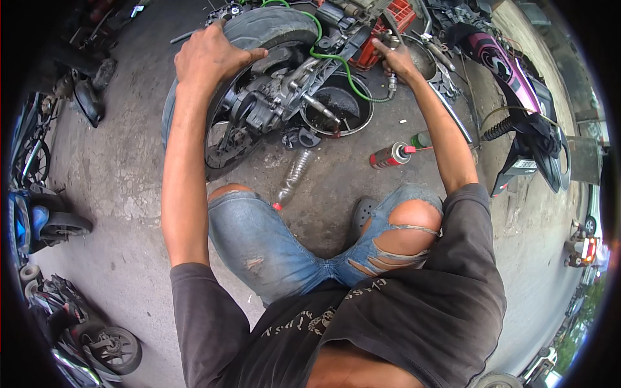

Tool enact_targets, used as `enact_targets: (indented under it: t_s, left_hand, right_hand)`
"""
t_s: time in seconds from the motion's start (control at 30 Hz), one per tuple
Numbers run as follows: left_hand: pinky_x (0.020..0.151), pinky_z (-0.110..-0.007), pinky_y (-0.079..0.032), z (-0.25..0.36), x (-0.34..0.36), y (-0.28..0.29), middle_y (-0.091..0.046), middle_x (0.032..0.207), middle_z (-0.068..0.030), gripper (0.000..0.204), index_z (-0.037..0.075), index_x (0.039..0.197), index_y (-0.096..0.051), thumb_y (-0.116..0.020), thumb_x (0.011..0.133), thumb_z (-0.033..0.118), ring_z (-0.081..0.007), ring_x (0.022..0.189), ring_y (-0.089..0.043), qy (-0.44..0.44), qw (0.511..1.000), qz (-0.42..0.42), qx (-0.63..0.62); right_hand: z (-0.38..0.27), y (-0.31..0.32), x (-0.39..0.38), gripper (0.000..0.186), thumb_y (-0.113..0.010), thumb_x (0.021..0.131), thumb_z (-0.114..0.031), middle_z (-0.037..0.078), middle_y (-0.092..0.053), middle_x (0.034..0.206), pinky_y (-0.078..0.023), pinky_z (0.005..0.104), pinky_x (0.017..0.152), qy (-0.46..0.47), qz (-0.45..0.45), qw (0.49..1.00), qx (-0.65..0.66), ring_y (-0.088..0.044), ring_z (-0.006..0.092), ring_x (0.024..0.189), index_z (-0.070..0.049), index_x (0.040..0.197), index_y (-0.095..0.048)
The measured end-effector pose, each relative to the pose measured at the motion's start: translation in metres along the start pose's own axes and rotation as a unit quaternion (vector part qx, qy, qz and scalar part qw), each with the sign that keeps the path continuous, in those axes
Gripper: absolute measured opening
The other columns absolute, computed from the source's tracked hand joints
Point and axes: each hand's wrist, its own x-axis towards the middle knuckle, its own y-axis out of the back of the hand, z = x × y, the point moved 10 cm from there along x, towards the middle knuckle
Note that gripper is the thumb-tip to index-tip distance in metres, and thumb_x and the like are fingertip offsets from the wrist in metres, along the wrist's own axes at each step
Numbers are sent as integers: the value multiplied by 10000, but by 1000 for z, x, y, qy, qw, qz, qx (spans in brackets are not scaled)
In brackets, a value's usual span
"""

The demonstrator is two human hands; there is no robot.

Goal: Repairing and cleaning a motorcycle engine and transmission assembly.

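Observation:
My left hand [210, 55] grips the top of a black scooter tire [278, 24], fingers curled over it and thumb stretched across its side. To the right, my right hand [396, 58] is closed around a metal air gun [392, 40]. A green hose [352, 72] joins it through a metal coupling below the hand. Between my hands lies the greasy scooter engine [262, 111], attached beside the wheel. Its shaft end hangs over a round metal pan [371, 116] with dark, oily contents. The air gun's tip is hard to make out.
A red spray can [388, 156] lies on the floor near a green-capped item [421, 140]. A clear plastic bottle [296, 173] with a red cap lies before my knees. A red crate [391, 26] stands behind the pan. Pink-and-black scooter bodywork [511, 77] stands at right; motorcycles line the left.

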Motion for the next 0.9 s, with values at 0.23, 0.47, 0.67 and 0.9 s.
enact_targets:
  t_s: [0.23, 0.47, 0.67, 0.9]
  left_hand:
    - [992, -462, -520, -13, 13, -3, -702, 1192, -202, 1031, 111, 1366, -615, -816, 563, 725, -349, 1130, -675, -10, 1000, 9, 6]
    - [1006, -464, -513, -37, 34, -11, -702, 1197, -192, 1044, 135, 1372, -615, -800, 553, 755, -347, 1147, -667, -14, 1000, 20, 14]
    - [1077, -423, -456, -27, 27, 22, -602, 1335, -263, 994, 10, 1357, -593, -843, 610, 616, -374, 1276, -564, 13, 1000, 3, -16]
    - [1040, -440, -485, -37, 45, -1, -628, 1292, -264, 1007, -21, 1325, -606, -838, 597, 636, -376, 1221, -601, -15, 1000, 4, -24]
  right_hand:
    - [-18, 2, -7, 449, -676, 943, -473, 93, -658, 751, -315, 276, 362, -29, -16, 997, 76, -410, 81, 379, -29, 1003, -642]
    - [-55, -13, -37, 268, -739, 923, -306, 23, -649, 759, -461, 274, 520, 172, 27, 983, 57, -587, 104, 568, -55, 1000, -691]
    - [-137, -102, -147, 418, -771, 719, -84, 194, -716, 985, -561, 417, 798, 476, -171, 828, -243, -706, 369, 901, -10, 1123, -692]
    - [-120, -166, -158, 439, -677, 661, -106, 210, -714, 978, -543, 474, 835, 304, -229, 801, -461, -684, 398, 939, -22, 1091, -704]
